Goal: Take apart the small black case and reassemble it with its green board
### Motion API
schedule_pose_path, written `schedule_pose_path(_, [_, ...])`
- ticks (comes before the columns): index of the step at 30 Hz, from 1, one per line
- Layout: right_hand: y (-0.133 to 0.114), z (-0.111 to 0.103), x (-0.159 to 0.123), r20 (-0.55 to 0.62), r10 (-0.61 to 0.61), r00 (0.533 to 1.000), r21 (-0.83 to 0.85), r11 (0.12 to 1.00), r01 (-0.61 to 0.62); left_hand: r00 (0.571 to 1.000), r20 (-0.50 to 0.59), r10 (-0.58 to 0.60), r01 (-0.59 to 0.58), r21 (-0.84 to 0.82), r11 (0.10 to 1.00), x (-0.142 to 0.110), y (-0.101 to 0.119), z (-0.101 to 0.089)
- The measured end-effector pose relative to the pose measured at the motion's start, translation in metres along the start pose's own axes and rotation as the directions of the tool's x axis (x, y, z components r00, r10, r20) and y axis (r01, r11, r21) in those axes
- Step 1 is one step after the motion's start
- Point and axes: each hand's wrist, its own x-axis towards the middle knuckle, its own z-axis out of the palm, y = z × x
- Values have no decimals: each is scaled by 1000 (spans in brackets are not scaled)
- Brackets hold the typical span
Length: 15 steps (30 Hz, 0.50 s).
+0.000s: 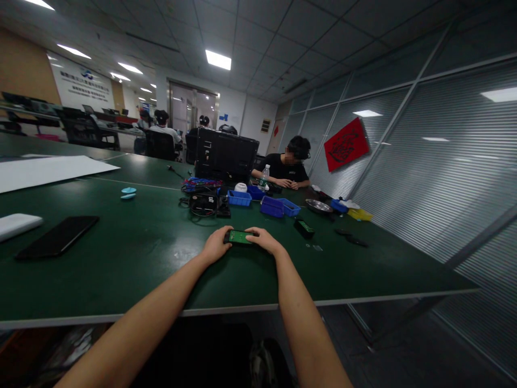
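A small green circuit board (239,237) in a dark frame lies on the green table (133,258) in front of me. My left hand (216,246) grips its left end with curled fingers. My right hand (263,241) grips its right end the same way. Both forearms reach out over the table's near edge. A second green board (304,228) lies to the right of my hands, apart from them.
Blue bins (277,207), a tangle of cables (203,204) and a metal bowl (319,206) sit beyond my hands. A black phone (58,236) and a white pad (16,224) lie at left. A seated person (289,167) works at the far side.
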Motion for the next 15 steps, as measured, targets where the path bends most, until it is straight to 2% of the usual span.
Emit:
schedule_pose_path(3, [2, 2, 2, 6, 1, 1000, 5, 1000, -1, 997, -50, 57, -57, 16, 998, 1, -4, 4])
schedule_pose_path(6, [9, 2, 6, -147, 68, 987, -4, 998, -70, 993, -114, 29, -28, 13, 1000, 4, -12, 8])
schedule_pose_path(8, [16, -1, 8, -318, 135, 938, -37, 987, -155, 989, -145, -44, 45, 5, 999, 6, -18, 11])
schedule_pose_path(11, [29, -7, 10, -518, 189, 834, -124, 948, -292, 983, -148, -107, 108, 4, 994, 8, -23, 13])
schedule_pose_path(14, [38, -12, 9, -592, 219, 776, -168, 908, -385, 986, -141, -93, 96, 10, 995, 9, -25, 14])
schedule_pose_path(15, [39, -13, 9, -572, 208, 793, -184, 910, -371, 986, -140, -92, 95, 11, 995, 9, -25, 14])
